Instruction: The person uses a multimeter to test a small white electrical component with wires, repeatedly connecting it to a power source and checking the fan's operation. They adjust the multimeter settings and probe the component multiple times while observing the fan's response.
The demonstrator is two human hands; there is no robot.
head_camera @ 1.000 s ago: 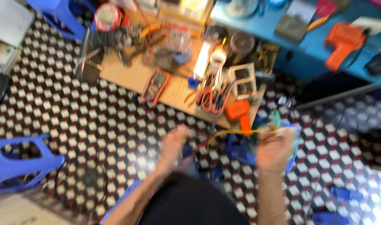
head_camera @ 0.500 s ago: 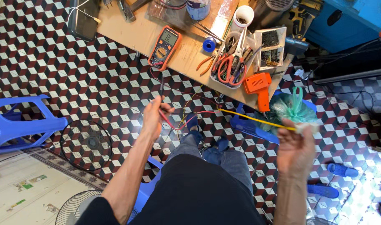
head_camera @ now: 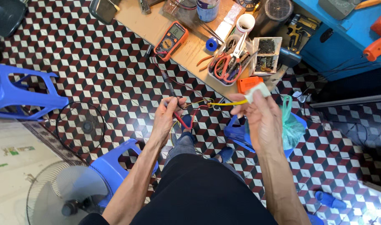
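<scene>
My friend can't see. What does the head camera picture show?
A seated person's left hand pinches red and black meter probes, while the right hand holds a small white part trailing a yellow wire. Ahead, a low wooden board holds an orange multimeter and pliers.

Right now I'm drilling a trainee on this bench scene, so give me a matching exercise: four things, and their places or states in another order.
Things:
1. left hand
2. right hand
3. multimeter
4. scissors

Places or states:
A. in a clear tray
B. holding a black probe
C. flat on the wooden board
D. pinching a small white part

Pairs: 1-B, 2-D, 3-C, 4-A
</scene>
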